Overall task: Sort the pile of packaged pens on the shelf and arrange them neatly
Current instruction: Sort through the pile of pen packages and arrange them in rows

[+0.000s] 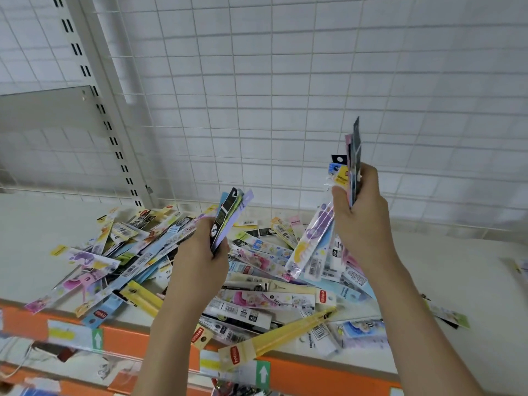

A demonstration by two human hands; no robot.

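**Both hands hold fans of pen packs above the heap**

A white wire grid [314, 81] backs the whole unit, with a slotted upright post [94, 90] rising at the left. Below it runs the pale shelf [445, 270], its front edge an orange strip [314, 375] carrying label holders with green arrow stickers [263, 373].

The pile of packaged pens [137, 252] sprawls over the middle of the shelf, packs crossing at all angles: blue, pink, purple, black. A long yellow pack [280, 335] lies slantwise at the front, its header card jutting past the shelf edge. A few stray packs [448, 315] lie apart to the right.

The right hand [363, 221] is raised higher, thumb and fingers clamped round a bundle of packs [353, 167] held nearly upright, with more packs hanging below the palm toward the heap. The left hand [200, 258] sits lower, just above the pile, fingers curled round a smaller sheaf of packs [228, 215] that tilts up and to the right. The two hands are well apart
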